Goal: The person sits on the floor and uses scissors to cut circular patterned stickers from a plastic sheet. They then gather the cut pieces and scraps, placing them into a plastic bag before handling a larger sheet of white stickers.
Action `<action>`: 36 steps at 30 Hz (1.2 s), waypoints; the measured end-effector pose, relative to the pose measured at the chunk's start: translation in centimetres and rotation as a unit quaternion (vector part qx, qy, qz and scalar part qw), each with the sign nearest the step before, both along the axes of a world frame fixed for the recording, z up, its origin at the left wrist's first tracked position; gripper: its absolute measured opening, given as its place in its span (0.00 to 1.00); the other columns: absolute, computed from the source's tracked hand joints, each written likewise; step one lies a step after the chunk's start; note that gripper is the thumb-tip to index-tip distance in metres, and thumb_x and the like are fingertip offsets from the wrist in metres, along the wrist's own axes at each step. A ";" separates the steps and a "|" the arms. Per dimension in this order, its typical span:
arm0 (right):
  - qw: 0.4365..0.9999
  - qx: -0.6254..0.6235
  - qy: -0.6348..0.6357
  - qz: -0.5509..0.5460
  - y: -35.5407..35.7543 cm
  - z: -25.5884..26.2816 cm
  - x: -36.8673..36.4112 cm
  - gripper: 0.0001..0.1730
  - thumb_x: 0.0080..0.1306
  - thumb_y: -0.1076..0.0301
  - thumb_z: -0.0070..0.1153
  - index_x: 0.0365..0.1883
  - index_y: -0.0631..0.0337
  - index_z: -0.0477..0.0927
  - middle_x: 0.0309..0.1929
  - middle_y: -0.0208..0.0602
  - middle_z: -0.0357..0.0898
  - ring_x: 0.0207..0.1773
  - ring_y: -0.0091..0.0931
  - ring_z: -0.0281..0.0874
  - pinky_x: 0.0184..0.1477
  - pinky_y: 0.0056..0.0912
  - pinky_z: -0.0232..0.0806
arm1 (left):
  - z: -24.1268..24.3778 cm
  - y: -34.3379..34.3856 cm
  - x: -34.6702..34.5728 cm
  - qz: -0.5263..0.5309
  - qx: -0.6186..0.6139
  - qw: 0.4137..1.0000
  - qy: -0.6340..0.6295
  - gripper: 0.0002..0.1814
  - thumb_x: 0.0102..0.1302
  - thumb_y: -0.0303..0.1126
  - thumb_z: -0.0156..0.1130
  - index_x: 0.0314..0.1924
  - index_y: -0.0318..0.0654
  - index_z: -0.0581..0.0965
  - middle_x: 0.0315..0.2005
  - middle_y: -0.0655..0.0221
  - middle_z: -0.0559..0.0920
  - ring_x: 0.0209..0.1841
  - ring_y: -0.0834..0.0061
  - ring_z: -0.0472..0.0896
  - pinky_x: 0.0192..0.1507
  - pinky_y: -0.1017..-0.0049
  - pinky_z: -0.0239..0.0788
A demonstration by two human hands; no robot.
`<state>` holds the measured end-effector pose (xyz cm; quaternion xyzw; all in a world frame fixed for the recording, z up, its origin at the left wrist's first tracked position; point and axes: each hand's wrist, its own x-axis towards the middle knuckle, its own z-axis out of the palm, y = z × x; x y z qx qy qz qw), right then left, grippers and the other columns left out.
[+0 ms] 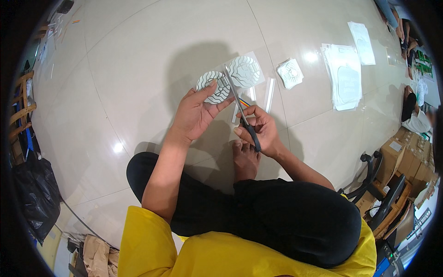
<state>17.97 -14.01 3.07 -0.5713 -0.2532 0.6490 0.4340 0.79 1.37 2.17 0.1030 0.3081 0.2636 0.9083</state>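
Note:
My left hand (198, 112) grips a clear sheet (256, 59) by its left part, thumb on top. Two round white stickers with wavy dark lines are on that sheet, a left disc (209, 80) under my thumb and a right disc (245, 72). In my right hand (260, 128) is a pair of black-handled scissors (232, 85). The blades lie across the sheet between the two discs, their tips near its far edge. Whether the blades are parted is hard to tell. White strips (269, 95) and a striped multicoloured strip (244, 103) lie on the floor just beyond my right hand.
A small stack of cut sticker pieces (290, 73) lies to the right on the tiled floor (138, 62). Farther right are piled printed sheets (343, 78) and another sheet pile (362, 43). Cardboard boxes (392, 149) and a black bag (36, 197) stand at the sides. Other people sit at far right.

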 end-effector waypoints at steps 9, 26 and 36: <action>1.000 -0.010 -0.016 -0.008 -0.2 0.1 -0.2 0.21 0.71 0.73 0.70 0.57 0.67 0.73 0.23 0.26 0.81 0.25 0.11 0.74 0.29 0.17 0.62 | 0.1 0.1 0.1 -0.019 0.008 1.000 -0.008 0.20 0.85 0.31 0.51 0.68 0.24 0.71 0.62 0.51 0.83 0.66 0.55 0.83 0.74 0.54 0.73; 0.999 -0.017 -0.004 -0.041 0.3 0.1 -0.3 0.20 0.71 0.75 0.70 0.55 0.66 0.73 0.21 0.25 0.79 0.23 0.12 0.71 0.28 0.18 0.61 | 0.6 -0.5 0.4 -0.037 -0.002 0.999 0.022 0.16 0.82 0.30 0.57 0.61 0.24 0.74 0.58 0.54 0.83 0.62 0.61 0.84 0.70 0.55 0.77; 0.999 -0.013 -0.015 -0.044 0.3 -0.3 -0.2 0.21 0.70 0.75 0.71 0.55 0.65 0.74 0.21 0.24 0.80 0.22 0.11 0.73 0.27 0.18 0.60 | 0.7 -0.5 0.7 -0.050 0.005 0.998 0.023 0.16 0.83 0.30 0.56 0.62 0.26 0.74 0.58 0.54 0.83 0.63 0.61 0.84 0.70 0.56 0.77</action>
